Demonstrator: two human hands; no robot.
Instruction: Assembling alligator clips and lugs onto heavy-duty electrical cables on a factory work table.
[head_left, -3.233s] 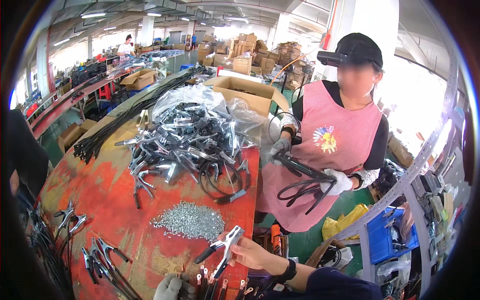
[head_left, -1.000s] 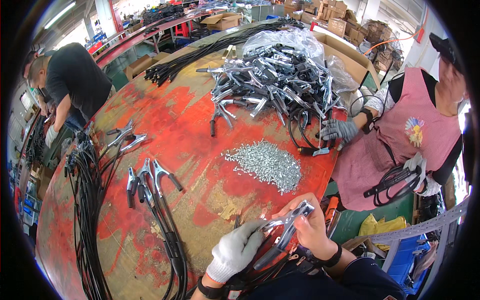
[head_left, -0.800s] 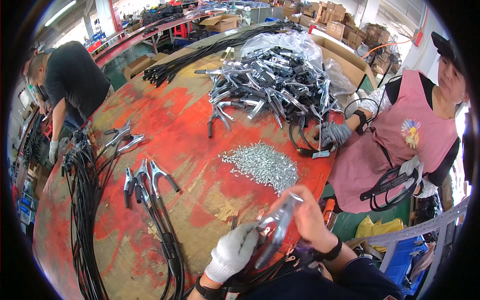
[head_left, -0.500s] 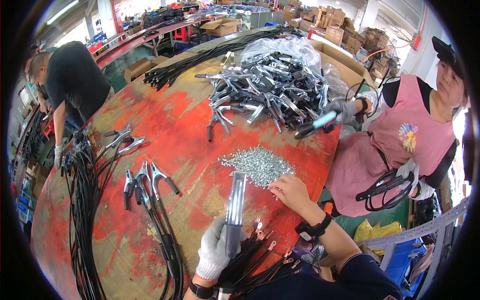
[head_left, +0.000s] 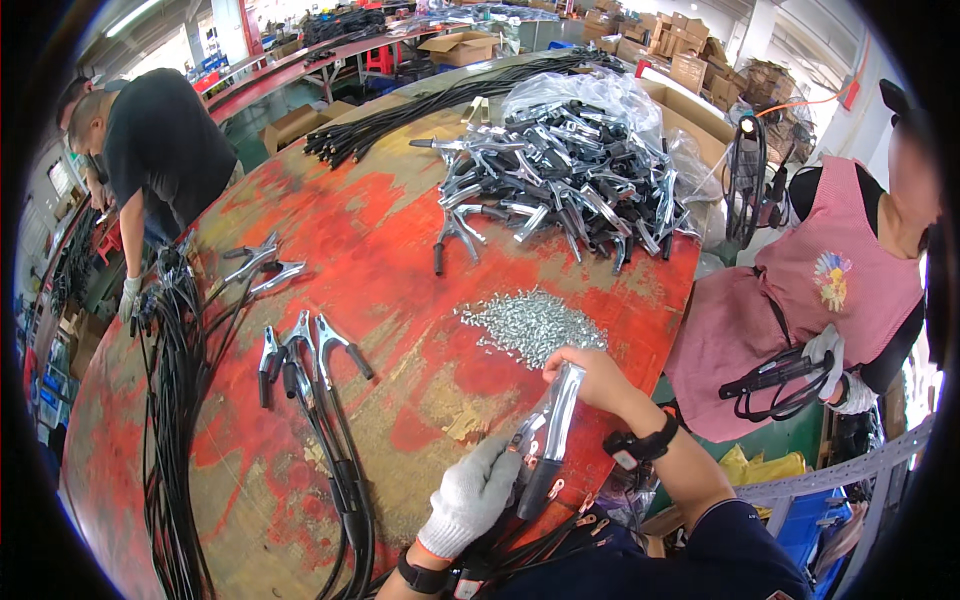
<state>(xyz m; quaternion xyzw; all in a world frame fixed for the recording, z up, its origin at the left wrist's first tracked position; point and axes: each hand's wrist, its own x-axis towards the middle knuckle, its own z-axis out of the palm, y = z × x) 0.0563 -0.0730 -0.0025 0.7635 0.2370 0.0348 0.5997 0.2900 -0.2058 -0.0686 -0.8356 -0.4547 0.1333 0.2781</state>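
My left hand (head_left: 468, 492), in a white knit glove, is closed on a silver metal spring clamp (head_left: 562, 405) with black handle sleeves, tilted over the table edge. My bare right hand (head_left: 592, 380) is at the clamp's upper end with its fingers pinched. The clamp partly covers those fingertips, so what they hold is hidden. Just beyond lies a heap of small silver screws (head_left: 532, 326). Below the clamp, black cables with copper ring lugs (head_left: 556, 488) lie at the near edge.
A large pile of clamps (head_left: 570, 185) sits at the back. Several clamps joined to black cables (head_left: 303, 345) lie left of centre, beside a long cable bundle (head_left: 170, 420). A co-worker in a pink apron (head_left: 740, 345) stands at right holding cables; another person (head_left: 160, 150) bends at left.
My right hand has left the screw heap and come to the clamp. My left hand has turned the clamp and moved it right. The right co-worker's raised hand has drawn back from the table.
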